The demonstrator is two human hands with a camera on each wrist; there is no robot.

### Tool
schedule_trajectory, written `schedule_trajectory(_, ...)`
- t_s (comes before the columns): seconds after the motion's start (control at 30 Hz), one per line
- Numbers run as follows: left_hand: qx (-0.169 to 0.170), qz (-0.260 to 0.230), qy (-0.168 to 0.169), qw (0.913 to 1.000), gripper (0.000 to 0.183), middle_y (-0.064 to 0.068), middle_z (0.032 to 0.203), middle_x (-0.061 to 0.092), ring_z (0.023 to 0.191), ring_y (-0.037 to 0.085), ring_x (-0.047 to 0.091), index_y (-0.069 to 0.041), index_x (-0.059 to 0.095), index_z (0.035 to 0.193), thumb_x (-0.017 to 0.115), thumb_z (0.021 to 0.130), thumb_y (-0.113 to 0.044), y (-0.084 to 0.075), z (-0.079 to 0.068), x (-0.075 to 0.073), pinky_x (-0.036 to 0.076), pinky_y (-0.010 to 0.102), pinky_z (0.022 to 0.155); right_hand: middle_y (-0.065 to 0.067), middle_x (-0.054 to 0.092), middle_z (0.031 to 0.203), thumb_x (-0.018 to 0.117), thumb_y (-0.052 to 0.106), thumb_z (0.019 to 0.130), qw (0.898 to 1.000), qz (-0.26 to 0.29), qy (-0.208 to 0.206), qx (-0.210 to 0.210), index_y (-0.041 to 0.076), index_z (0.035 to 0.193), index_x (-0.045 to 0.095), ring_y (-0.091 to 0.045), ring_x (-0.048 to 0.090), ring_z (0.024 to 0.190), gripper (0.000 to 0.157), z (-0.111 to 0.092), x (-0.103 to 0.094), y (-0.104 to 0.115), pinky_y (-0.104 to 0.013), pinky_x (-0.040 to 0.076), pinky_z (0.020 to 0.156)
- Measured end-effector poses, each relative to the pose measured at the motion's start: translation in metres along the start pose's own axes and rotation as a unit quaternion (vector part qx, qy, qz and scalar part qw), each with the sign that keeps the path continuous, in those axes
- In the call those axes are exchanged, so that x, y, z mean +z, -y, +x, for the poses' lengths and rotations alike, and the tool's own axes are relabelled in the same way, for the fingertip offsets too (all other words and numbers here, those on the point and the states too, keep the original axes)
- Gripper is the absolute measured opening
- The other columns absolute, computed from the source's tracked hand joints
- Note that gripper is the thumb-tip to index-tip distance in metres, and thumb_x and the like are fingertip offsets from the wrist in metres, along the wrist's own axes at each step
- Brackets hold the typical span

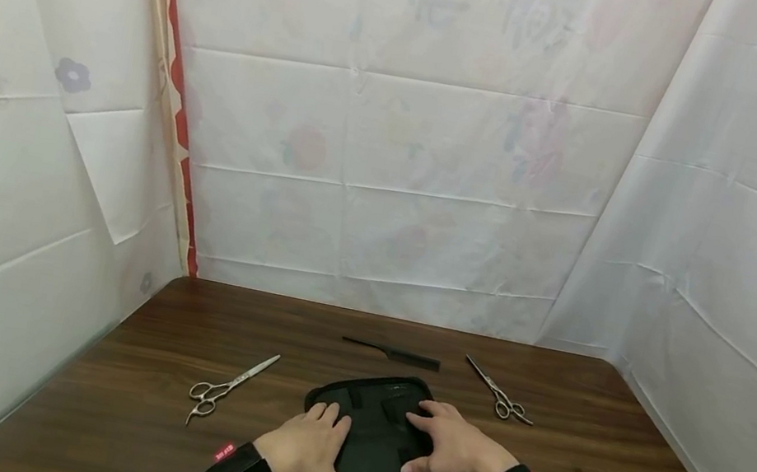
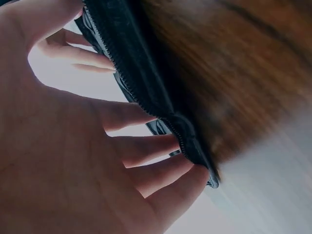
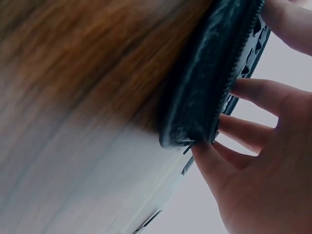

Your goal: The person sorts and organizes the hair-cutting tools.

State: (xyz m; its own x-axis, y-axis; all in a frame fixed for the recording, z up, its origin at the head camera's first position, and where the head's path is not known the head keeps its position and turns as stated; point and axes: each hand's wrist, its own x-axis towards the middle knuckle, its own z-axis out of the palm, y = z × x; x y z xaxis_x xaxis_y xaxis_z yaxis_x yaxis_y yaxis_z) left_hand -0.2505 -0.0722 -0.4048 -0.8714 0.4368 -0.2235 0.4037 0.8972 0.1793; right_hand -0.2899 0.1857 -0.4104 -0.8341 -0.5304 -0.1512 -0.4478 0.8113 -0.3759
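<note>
A black zippered case (image 1: 374,459) lies spread flat on the wooden table, with loops and pockets on its upturned inside. Over its left side rests my left hand (image 1: 311,449), fingers extended and thumb near the lower middle. My right hand (image 1: 451,449) touches the right side with spread fingers. In the left wrist view, fingertips meet the zippered edge (image 2: 141,97); the right wrist view has the other hand's fingertips along the case's zipper rim (image 3: 214,83). Neither hand is curled round anything.
Hairdressing scissors (image 1: 225,389) lie left of the case, and a second pair (image 1: 501,394) lies to its right. A black tail comb (image 1: 399,355) is behind the case. White printed sheets (image 1: 396,130) hang around the table's back and sides.
</note>
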Motion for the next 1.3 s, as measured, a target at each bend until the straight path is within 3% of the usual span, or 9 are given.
schedule_trajectory(0.33, -0.004, -0.006, 0.002, 1.0, 0.095, 0.021, 0.158, 0.038, 0.146, 0.04, 0.033, -0.004, 0.045, 0.152, 0.071, 0.084, -0.065, 0.002, 0.0, -0.002, 0.032, 0.051, 0.116, -0.02, 0.034, 0.159, 0.079, 0.047, 0.086, 1.0, 0.011, -0.006, 0.004, 0.007, 0.148, 0.053, -0.044, 0.029, 0.146, 0.078, -0.002, 0.002, 0.004, -0.062, 0.038, 0.107)
schedule_trajectory(0.67, 0.005, -0.007, -0.001, 1.0, 0.094, 0.019, 0.157, 0.039, 0.145, 0.04, 0.034, -0.005, 0.047, 0.15, 0.076, 0.081, -0.062, 0.005, 0.006, -0.004, 0.035, 0.053, 0.114, -0.022, 0.037, 0.156, 0.078, 0.048, 0.086, 1.0, -0.017, -0.014, 0.019, 0.005, 0.147, 0.054, -0.044, 0.033, 0.144, 0.078, -0.003, 0.002, 0.009, -0.06, 0.039, 0.106)
schedule_trajectory(1.07, 0.045, -0.12, -0.007, 0.9917, 0.1, 0.015, 0.163, 0.031, 0.151, 0.037, 0.024, -0.005, 0.045, 0.152, 0.089, 0.073, -0.048, 0.029, 0.022, -0.007, 0.03, 0.057, 0.116, -0.025, 0.05, 0.144, 0.076, 0.053, 0.086, 0.996, -0.063, -0.049, 0.041, 0.0, 0.139, 0.06, -0.048, 0.044, 0.133, 0.076, -0.008, 0.008, 0.021, -0.059, 0.044, 0.102)
schedule_trajectory(1.3, 0.045, -0.14, 0.006, 0.9892, 0.101, 0.013, 0.163, 0.032, 0.151, 0.035, 0.024, -0.006, 0.045, 0.152, 0.093, 0.071, -0.043, 0.033, 0.03, -0.01, 0.029, 0.056, 0.117, -0.025, 0.052, 0.138, 0.076, 0.053, 0.087, 0.994, -0.069, -0.055, 0.061, -0.001, 0.138, 0.06, -0.048, 0.046, 0.129, 0.076, -0.008, 0.011, 0.025, -0.06, 0.046, 0.099)
